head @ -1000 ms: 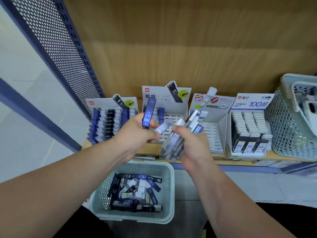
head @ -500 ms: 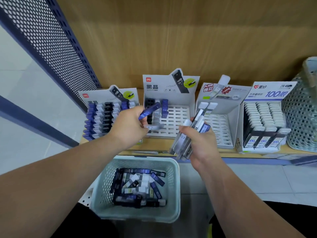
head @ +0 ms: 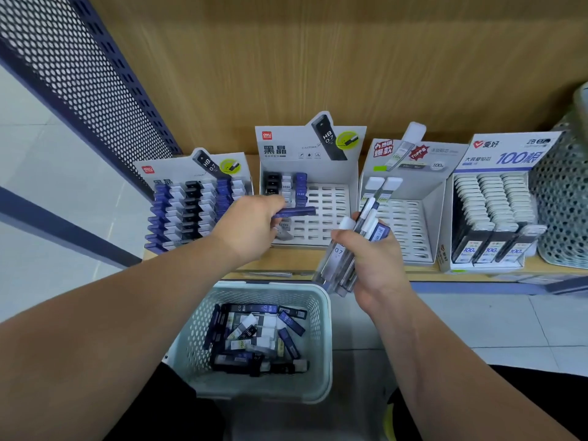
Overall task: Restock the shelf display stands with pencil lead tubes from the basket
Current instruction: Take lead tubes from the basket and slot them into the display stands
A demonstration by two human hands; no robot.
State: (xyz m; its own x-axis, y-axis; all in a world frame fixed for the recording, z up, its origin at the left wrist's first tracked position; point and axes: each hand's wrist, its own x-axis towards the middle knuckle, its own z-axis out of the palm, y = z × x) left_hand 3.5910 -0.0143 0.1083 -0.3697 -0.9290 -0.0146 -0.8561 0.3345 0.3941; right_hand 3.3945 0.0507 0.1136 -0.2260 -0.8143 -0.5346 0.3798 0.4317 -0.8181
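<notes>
I am pinching one blue tube [head: 300, 212] in my left hand [head: 251, 230], fingers curled. Its long axis is lying sideways, tip pointing right, just above the open slots of the second stand [head: 331, 224]. My right hand [head: 378, 265] is gripping a bundle of tubes [head: 342, 259], farther from those slots, above the basket [head: 254, 286].

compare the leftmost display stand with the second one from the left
The leftmost stand is packed with blue, black and white tubes; the second stand holds only a few at its back left, most slots bare. The left hand holds a blue tube over the second stand, not the leftmost. Both header cards picture an HB 0.7 tube.
</notes>
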